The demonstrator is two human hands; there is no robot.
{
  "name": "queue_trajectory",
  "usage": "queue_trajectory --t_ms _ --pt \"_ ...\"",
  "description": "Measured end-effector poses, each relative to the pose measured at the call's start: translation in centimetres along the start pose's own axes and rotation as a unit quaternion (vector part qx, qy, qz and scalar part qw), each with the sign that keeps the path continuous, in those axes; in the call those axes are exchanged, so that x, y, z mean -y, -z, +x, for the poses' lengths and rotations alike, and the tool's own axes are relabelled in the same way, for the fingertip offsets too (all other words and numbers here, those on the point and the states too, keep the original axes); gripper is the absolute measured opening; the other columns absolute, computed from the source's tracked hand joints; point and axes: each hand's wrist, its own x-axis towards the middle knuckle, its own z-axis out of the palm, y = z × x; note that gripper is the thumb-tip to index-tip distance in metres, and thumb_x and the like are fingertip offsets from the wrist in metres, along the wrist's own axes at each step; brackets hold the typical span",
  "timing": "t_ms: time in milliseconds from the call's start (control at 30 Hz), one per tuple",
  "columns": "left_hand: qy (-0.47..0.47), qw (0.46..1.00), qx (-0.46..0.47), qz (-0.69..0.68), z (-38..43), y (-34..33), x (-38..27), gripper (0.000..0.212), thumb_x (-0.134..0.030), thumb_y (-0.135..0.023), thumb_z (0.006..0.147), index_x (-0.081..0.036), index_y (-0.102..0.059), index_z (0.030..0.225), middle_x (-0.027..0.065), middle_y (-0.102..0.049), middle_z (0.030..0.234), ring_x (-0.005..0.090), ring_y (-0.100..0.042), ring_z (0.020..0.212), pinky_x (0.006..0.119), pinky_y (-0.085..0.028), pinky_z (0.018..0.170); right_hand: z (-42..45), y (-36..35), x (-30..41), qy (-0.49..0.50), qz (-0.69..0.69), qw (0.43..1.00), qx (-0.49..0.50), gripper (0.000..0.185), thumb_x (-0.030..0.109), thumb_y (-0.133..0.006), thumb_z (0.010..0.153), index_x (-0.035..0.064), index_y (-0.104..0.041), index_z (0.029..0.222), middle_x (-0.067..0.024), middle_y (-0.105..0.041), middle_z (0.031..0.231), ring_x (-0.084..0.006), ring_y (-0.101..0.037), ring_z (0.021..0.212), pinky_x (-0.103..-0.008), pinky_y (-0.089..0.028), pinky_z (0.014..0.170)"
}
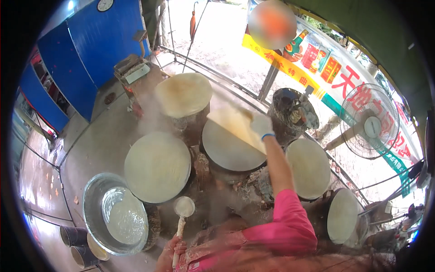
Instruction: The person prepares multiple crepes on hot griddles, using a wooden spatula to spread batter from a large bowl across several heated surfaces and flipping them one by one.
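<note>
My left hand (176, 247), bare, is closed around the handle of a ladle (184, 206) at the lower middle, its bowl coated pale. In a white glove with a blue cuff, my right hand (261, 125) is at the edge of a thin browned flatbread (238, 124), lifted and folded back from a round griddle (227, 149). Pale rounds cover other griddles: one at left (158, 166), one at right (307, 168) and one farther right (342, 216). A browned round (183, 94) lies on the griddle behind. The left-hand basin (115, 176) holds whitish batter (127, 217).
A standing fan (372, 126) is at the right. Past the middle griddle stands a bin (293, 112) filled with assorted things. A box-like stand (137, 74) is at the back left, before blue panels (105, 34). Dark buckets (85, 256) sit beside the basin. Steam blurs parts.
</note>
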Motion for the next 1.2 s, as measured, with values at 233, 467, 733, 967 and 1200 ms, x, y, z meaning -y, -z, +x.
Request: queue_trajectory --t_ms 233,467,733,967,1200 --pt "-0.029 0.999 0.010 -0.014 5.6 -3.0 1.2 0.040 -0.043 -0.048 0.094 -0.008 -0.046 0.074 0.0009 -0.043 0.051 0.0124 -0.041 0.042 0.029 -0.039 0.042 11.2 13.5 -13.3 -0.106 -0.142 0.978 -0.107 0.027 0.022 -0.049 0.083 0.0046 -0.061 0.100 -0.0225 -0.066 0.092 -0.0377 -0.064 0.088 -0.0481 -0.050 0.079" --pt "-0.006 0.993 0.082 -0.081 8.2 -6.9 2.9 0.043 -0.045 -0.047 0.094 -0.009 -0.044 0.070 -0.0004 -0.043 0.048 0.0124 -0.042 0.041 0.029 -0.040 0.042 18.4 20.1 -10.1 0.052 -0.180 0.975 -0.117 0.026 0.023 -0.053 0.080 0.0031 -0.061 0.095 -0.0210 -0.066 0.087 -0.0358 -0.065 0.083 -0.0458 -0.052 0.074" --pt "-0.008 0.985 0.123 -0.122 4.4 -6.6 2.9 0.043 -0.045 -0.048 0.094 -0.012 -0.043 0.068 -0.0017 -0.040 0.048 0.0102 -0.040 0.043 0.028 -0.038 0.047 23.7 18.4 4.9 0.160 -0.280 0.946 0.039 0.028 0.023 -0.057 0.079 0.0065 -0.069 0.097 -0.0168 -0.068 0.094 -0.0312 -0.067 0.089 -0.0433 -0.052 0.079" --pt "-0.061 0.986 0.143 -0.064 4.0 -1.2 1.3 0.043 -0.042 -0.053 0.093 -0.013 -0.041 0.063 -0.0036 -0.039 0.048 0.0081 -0.036 0.042 0.021 -0.031 0.042 28.2 15.4 21.2 0.162 -0.215 0.954 0.132 0.034 0.026 -0.054 0.083 0.0066 -0.066 0.109 -0.0162 -0.066 0.108 -0.0293 -0.063 0.102 -0.0415 -0.049 0.088" --pt "-0.196 0.956 0.117 -0.183 4.0 -6.7 4.5 0.044 -0.042 -0.051 0.094 -0.011 -0.042 0.063 -0.0015 -0.040 0.049 0.0079 -0.034 0.041 0.022 -0.030 0.040 36.6 10.6 17.5 0.009 0.412 0.903 0.118 0.018 0.015 -0.059 0.073 -0.0019 -0.061 0.070 -0.0130 -0.054 0.053 -0.0206 -0.049 0.039 -0.0334 -0.037 0.037"
